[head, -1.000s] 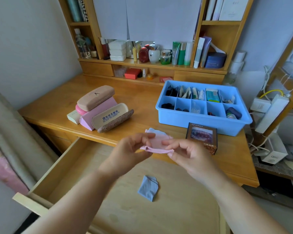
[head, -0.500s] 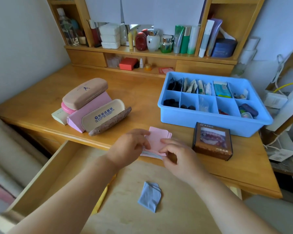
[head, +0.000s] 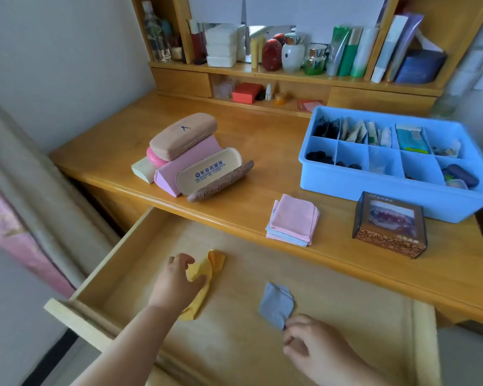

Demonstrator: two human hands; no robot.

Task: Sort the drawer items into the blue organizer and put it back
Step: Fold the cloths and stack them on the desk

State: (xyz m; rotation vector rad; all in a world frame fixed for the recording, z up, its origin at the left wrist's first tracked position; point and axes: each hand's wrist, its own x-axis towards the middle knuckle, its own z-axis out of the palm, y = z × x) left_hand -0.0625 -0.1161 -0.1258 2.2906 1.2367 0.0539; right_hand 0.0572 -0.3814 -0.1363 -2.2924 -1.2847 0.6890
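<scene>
The wooden drawer (head: pixel 117 263) stands pulled open below the desk. Inside it my left hand (head: pixel 176 282) grips a crumpled yellow cloth (head: pixel 204 271). My right hand (head: pixel 315 349) pinches the near corner of a grey-blue cloth (head: pixel 276 303) lying on the drawer bottom. A folded pink cloth (head: pixel 294 215) tops a small stack of cloths near the desk's front edge. The blue organizer (head: pixel 374 185) sits on the desk at the right, its compartments holding several small items.
A brown printed box (head: pixel 389 225) stands in front of the organizer. A pile of glasses cases (head: pixel 190 157) lies on the desk's left part. The back shelf (head: pixel 290 76) carries bottles, jars and tubes. A bed edge (head: pixel 17 190) runs along the left.
Both hands have let go of the pink cloth, which now lies on the stack on the desk. They moved down into the drawer, left taking the yellow cloth, right the grey-blue one.
</scene>
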